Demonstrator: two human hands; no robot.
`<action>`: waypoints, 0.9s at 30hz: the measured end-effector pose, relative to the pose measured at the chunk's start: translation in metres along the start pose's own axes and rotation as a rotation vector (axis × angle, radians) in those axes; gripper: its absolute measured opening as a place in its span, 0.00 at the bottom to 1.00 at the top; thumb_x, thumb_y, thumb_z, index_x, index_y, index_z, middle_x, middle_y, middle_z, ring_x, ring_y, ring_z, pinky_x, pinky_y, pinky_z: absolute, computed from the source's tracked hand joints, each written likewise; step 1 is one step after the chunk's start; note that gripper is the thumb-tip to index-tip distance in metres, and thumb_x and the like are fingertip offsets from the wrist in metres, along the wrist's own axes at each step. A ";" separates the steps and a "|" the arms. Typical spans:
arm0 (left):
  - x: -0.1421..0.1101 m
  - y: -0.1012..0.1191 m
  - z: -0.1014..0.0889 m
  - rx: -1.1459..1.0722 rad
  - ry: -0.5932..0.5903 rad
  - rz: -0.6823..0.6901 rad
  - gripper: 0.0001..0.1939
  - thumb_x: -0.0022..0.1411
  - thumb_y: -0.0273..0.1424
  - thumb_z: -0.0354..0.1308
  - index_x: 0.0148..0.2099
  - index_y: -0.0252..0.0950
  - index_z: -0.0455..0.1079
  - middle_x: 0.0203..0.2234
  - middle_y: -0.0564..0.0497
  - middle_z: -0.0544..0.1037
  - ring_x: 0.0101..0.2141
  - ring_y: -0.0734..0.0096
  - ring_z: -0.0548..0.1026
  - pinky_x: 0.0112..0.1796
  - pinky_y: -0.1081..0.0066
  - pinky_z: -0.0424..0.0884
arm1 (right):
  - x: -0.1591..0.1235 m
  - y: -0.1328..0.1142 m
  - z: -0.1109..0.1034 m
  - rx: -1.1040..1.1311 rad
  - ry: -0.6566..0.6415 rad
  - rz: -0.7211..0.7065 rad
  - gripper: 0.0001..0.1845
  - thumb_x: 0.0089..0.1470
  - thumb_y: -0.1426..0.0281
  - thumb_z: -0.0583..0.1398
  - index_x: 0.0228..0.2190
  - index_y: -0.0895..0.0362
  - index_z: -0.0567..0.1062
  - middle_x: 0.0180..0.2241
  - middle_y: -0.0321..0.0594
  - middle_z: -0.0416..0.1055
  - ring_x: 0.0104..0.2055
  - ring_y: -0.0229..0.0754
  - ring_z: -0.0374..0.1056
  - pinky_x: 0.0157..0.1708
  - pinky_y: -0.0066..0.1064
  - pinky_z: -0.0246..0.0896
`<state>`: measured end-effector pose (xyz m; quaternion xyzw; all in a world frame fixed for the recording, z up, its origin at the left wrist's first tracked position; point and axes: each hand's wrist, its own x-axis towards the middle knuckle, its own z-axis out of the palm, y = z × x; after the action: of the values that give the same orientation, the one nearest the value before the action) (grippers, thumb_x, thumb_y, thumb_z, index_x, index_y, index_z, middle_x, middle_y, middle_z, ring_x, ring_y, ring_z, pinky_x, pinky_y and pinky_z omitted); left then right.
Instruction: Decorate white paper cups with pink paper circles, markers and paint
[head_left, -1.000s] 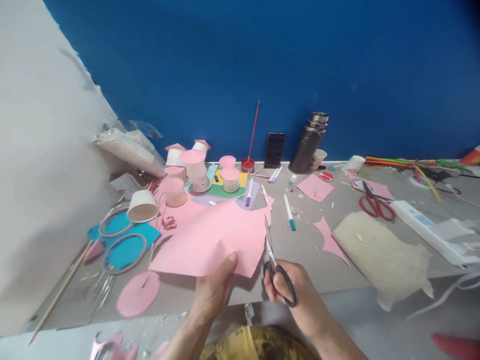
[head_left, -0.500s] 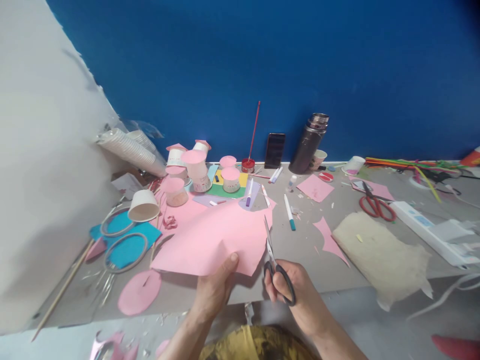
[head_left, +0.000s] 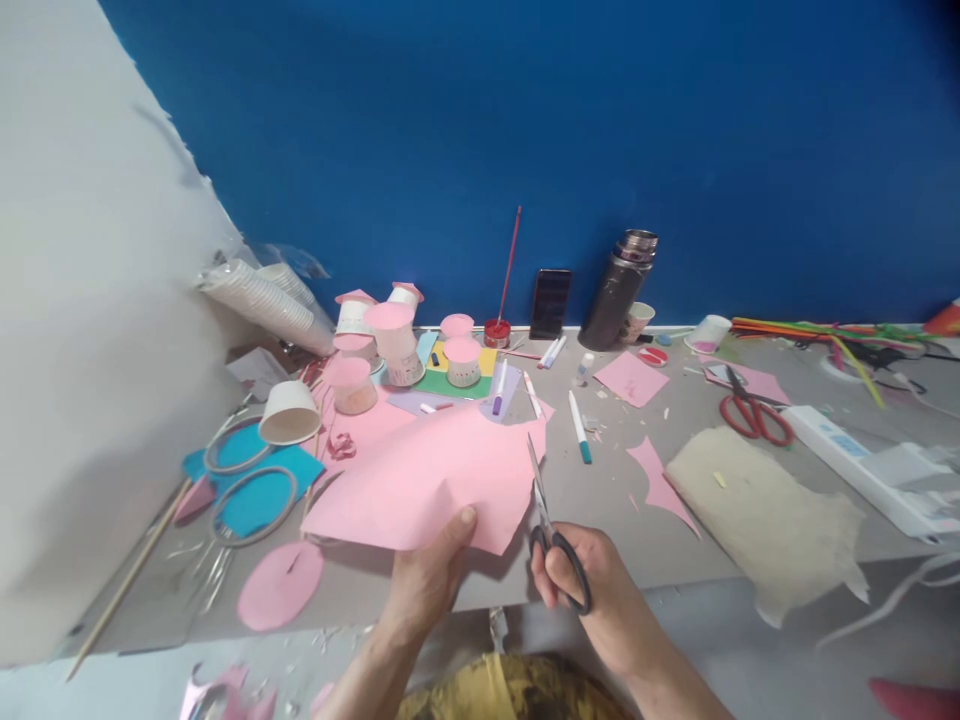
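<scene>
A large sheet of pink paper [head_left: 420,480] with curved cut-outs along its edges is held above the table by my left hand [head_left: 431,565], thumb on top and fingers hidden beneath. My right hand [head_left: 585,575] grips black-handled scissors [head_left: 561,555], fingers through the loops. The scissors' blades point away from me and lie at the sheet's right edge, one blade over the paper. At the lower left lies a pink paper disc [head_left: 280,586] with a small slit. A curved pink offcut [head_left: 663,485] rests to the right of the scissors.
Paper cups with pink tops [head_left: 395,345] stand at the back left. Beyond the sheet are markers [head_left: 579,428], a phone [head_left: 550,304] and a dark flask [head_left: 616,292]. Red-handled scissors [head_left: 754,415], a beige sheet [head_left: 761,510] and a power strip [head_left: 862,470] lie right. Hoops [head_left: 253,508] lie left.
Both hands, the pink sheet and the scissors stay almost in place. The whole view has shifted very slightly.
</scene>
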<state>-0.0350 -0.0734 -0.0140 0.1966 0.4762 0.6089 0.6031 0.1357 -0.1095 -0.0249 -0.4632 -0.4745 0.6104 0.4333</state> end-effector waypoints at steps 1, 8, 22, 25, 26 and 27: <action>0.000 0.000 0.000 0.000 -0.003 0.006 0.28 0.40 0.35 0.79 0.45 0.33 0.79 0.31 0.50 0.83 0.39 0.58 0.83 0.43 0.66 0.80 | 0.000 0.000 0.000 0.000 0.002 0.002 0.36 0.49 0.35 0.62 0.24 0.58 0.71 0.19 0.35 0.65 0.23 0.35 0.56 0.28 0.31 0.46; 0.007 0.001 -0.008 0.018 -0.047 0.017 0.28 0.41 0.36 0.78 0.45 0.31 0.78 0.34 0.47 0.84 0.42 0.54 0.83 0.46 0.62 0.80 | -0.001 -0.001 0.002 0.013 0.009 0.015 0.36 0.47 0.35 0.63 0.22 0.58 0.71 0.18 0.35 0.66 0.22 0.34 0.56 0.27 0.30 0.47; 0.016 0.006 -0.021 0.099 -0.111 0.039 0.30 0.44 0.38 0.76 0.49 0.30 0.78 0.39 0.41 0.84 0.45 0.48 0.82 0.48 0.57 0.79 | -0.004 -0.003 0.003 0.027 0.004 0.046 0.37 0.44 0.35 0.65 0.20 0.57 0.70 0.17 0.37 0.66 0.22 0.34 0.55 0.26 0.30 0.46; 0.016 0.008 -0.022 0.107 -0.099 0.035 0.29 0.44 0.37 0.76 0.48 0.30 0.79 0.38 0.41 0.85 0.45 0.47 0.82 0.48 0.57 0.79 | -0.004 -0.001 0.003 0.038 0.004 0.058 0.37 0.44 0.35 0.65 0.20 0.57 0.70 0.17 0.37 0.66 0.22 0.34 0.55 0.25 0.30 0.45; 0.015 0.009 -0.022 0.098 -0.104 0.030 0.28 0.44 0.37 0.76 0.47 0.30 0.79 0.38 0.41 0.85 0.44 0.47 0.82 0.48 0.57 0.79 | -0.004 -0.001 0.002 0.038 0.002 0.057 0.37 0.44 0.35 0.65 0.20 0.57 0.70 0.17 0.37 0.66 0.21 0.34 0.55 0.25 0.30 0.45; 0.014 0.011 -0.021 0.085 -0.115 0.020 0.28 0.44 0.37 0.76 0.47 0.30 0.79 0.37 0.42 0.85 0.44 0.48 0.82 0.47 0.57 0.79 | -0.004 -0.001 0.002 0.038 -0.002 0.055 0.37 0.44 0.35 0.65 0.20 0.58 0.70 0.17 0.37 0.66 0.21 0.34 0.55 0.25 0.30 0.45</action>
<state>-0.0611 -0.0654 -0.0195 0.2615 0.4640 0.5820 0.6144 0.1346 -0.1139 -0.0233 -0.4673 -0.4504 0.6312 0.4247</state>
